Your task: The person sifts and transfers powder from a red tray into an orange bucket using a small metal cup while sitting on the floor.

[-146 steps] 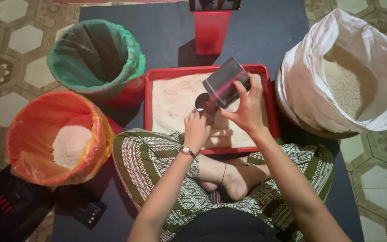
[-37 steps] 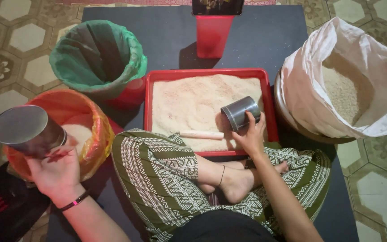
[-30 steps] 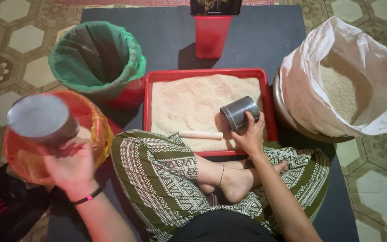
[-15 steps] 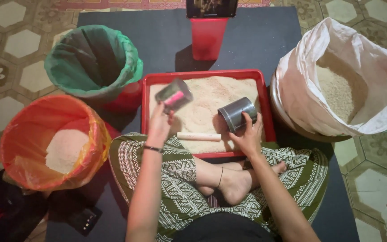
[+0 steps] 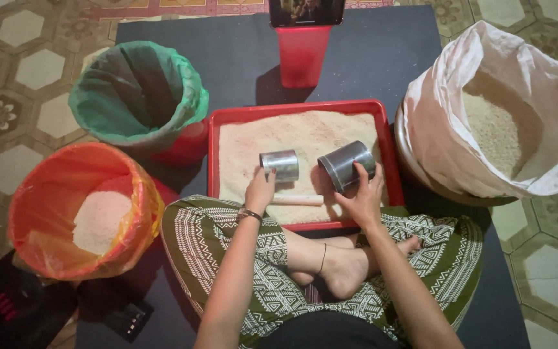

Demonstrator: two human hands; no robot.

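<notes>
Now I'm gripping two metal cans over the red tray (image 5: 214, 161): left hand (image 5: 259, 189) closed on one can (image 5: 279, 165), right hand (image 5: 364, 197) on the other can (image 5: 347, 165). They're looking light, rigid, smooth; sidewalls seem best for holding.

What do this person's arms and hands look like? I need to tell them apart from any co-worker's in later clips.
Both arms are bare, with no sleeves and no gloves. The left hand has a dark beaded bracelet at the wrist. The right hand shows no bracelet or watch. I cannot make out any rings at this size.
</notes>
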